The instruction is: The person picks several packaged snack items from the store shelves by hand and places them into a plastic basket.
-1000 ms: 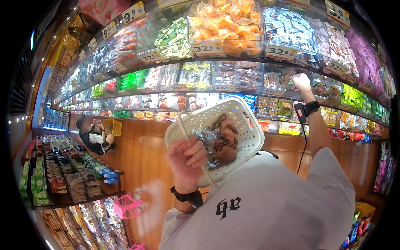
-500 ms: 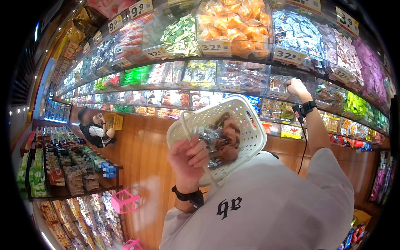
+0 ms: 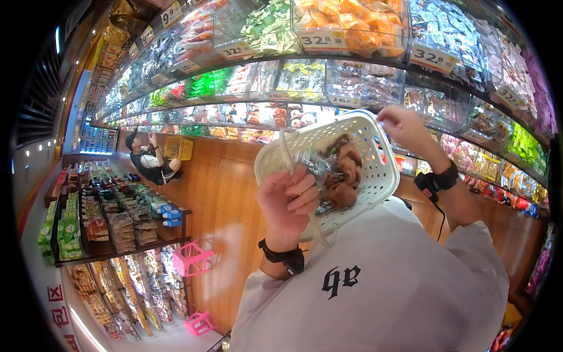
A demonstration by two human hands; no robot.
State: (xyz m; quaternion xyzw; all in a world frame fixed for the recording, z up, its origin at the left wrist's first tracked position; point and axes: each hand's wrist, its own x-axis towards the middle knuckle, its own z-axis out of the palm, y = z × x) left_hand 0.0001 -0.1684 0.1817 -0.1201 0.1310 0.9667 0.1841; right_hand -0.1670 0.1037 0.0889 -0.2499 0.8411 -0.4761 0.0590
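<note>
My left hand is closed round the handle of a white perforated plastic shopping basket, which hangs tilted before my chest. Inside lie clear shiny wrapped packets and brown, lumpy packaged snacks. At the basket's far right rim is my right hand, fingers bent and drawn together. Whatever may be between those fingertips is too small to make out. Just beyond that hand stands a clear bin of small dark wrapped snacks.
Tiered shelves of clear bins hold orange packets, blue-white packets and green packets. A person crouches at the left beside a yellow basket. Pink stools stand on the wooden floor near a display table.
My right hand has drawn back from the snack bin to the basket's far rim. The basket, still held by my left hand, appears farther right in view. The crouching person's head has lifted.
</note>
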